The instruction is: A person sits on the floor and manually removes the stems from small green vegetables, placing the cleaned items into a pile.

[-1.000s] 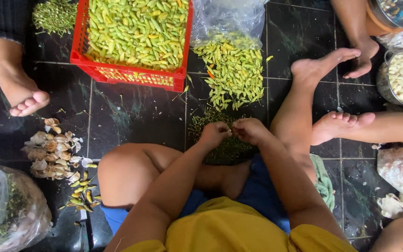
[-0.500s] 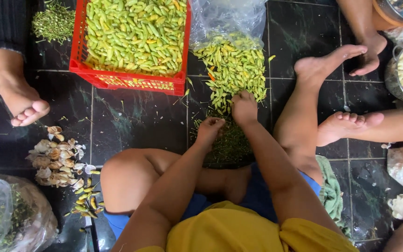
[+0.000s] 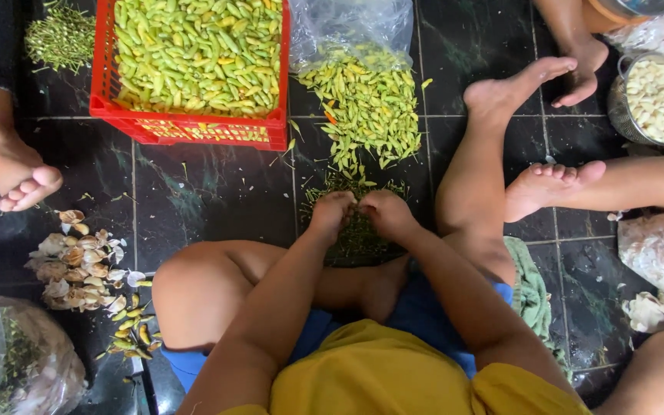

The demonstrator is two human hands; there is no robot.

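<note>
Both hands, left hand [image 3: 333,213] and right hand [image 3: 385,211], are closed together on something small, probably one chili, above the stem heap [image 3: 359,234]; it looks like destemming. A next pod needs a short reach forward to the chili pile [image 3: 366,104]; red crate [image 3: 194,127] borders left, a foot [image 3: 512,88] right

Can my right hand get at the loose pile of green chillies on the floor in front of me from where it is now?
Probably yes. The right hand sits just short of the chilli pile, with only bare dark floor and scattered stems between them; nothing blocks the way.
</note>
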